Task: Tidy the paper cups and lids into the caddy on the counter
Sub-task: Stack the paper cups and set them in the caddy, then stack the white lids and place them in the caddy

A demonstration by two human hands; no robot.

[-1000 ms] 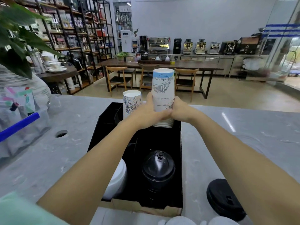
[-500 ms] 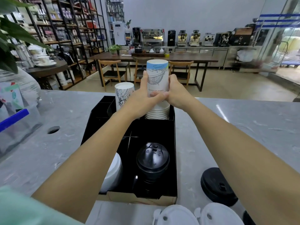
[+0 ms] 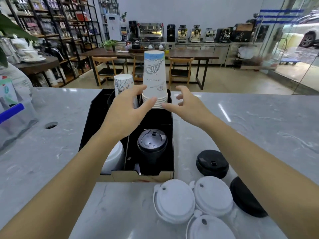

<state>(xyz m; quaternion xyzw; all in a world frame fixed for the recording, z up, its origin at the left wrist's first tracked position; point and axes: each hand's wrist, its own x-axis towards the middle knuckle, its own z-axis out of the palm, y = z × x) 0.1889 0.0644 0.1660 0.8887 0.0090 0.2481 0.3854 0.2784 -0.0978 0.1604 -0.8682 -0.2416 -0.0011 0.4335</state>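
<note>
Left hand (image 3: 126,112) and right hand (image 3: 189,107) spread, flanking cup stack (image 3: 154,78); left thumb perhaps grazing it.

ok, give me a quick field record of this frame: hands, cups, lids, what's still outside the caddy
left hand: open, in front of tall stack of upturned white paper cups; contact unclear
right hand: open, empty, beside that stack
tall stack: upright, far right compartment of black caddy
shorter printed cup stack: far left compartment
stacked black lids: near right compartment
white lids in caddy: near left compartment
loose on grey counter: three white lids, two black lids
</note>
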